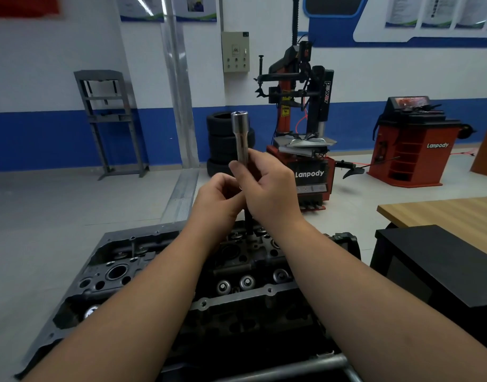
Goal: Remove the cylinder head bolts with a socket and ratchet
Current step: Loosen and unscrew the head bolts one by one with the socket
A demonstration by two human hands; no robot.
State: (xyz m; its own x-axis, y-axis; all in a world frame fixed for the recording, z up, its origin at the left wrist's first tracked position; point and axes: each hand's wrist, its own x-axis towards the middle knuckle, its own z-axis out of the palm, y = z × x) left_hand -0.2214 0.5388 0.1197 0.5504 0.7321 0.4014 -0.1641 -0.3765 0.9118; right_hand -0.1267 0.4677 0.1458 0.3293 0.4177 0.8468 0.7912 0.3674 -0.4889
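A long chrome socket (241, 137) is held upright above the cylinder head (159, 271), open end up, well clear of the casting. It is gripped by the right hand (267, 186), whose fingers are wrapped round its lower shaft. The left hand (219, 197) is curled just beside it at the socket's bottom end, though what its grip encloses cannot be told. A dark thin rod (248, 221) is seen below both hands, reaching down to the head

The head-worn camera is looking forward and slightly down, close over the cylinder head (181, 271), facing the workshop's far wall (374, 73).
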